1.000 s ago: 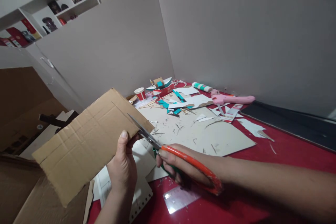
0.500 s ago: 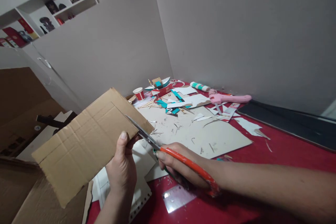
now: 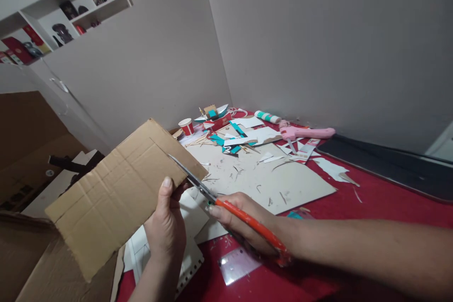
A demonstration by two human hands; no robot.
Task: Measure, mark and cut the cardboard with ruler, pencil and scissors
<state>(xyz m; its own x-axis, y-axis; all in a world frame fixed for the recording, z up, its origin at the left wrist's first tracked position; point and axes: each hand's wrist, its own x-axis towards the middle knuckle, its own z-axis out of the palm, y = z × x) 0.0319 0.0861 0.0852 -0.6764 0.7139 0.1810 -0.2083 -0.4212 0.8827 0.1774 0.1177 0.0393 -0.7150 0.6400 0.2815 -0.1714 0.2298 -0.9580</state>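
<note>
Right hand (image 3: pixel 244 224) is closed through the orange handles of the scissors (image 3: pixel 226 205), fingers wrapped tight. The blades point up and left, and the tips sit inside the right edge of the cardboard sheet (image 3: pixel 116 193). Left hand (image 3: pixel 166 226) pinches that sheet at its lower right edge, thumb on the near face just beside the blades, and holds it tilted up off the worktop (image 3: pixel 371 203).

Progress, as I read it: the cut is only started. The blades are a short way into the sheet and most of the panel beyond the tips looks uncut. No offcut hangs free from it.

The sheet sits left of and above the right hand, touching the left hand and the blades.

Further out: a flat grey board (image 3: pixel 283 181) littered with slivers lies on the red worktop, a clear ruler (image 3: pixel 239 264) just under the right wrist, a pink glue gun (image 3: pixel 304 132) and a paper cup (image 3: pixel 186 126) near the wall.
</note>
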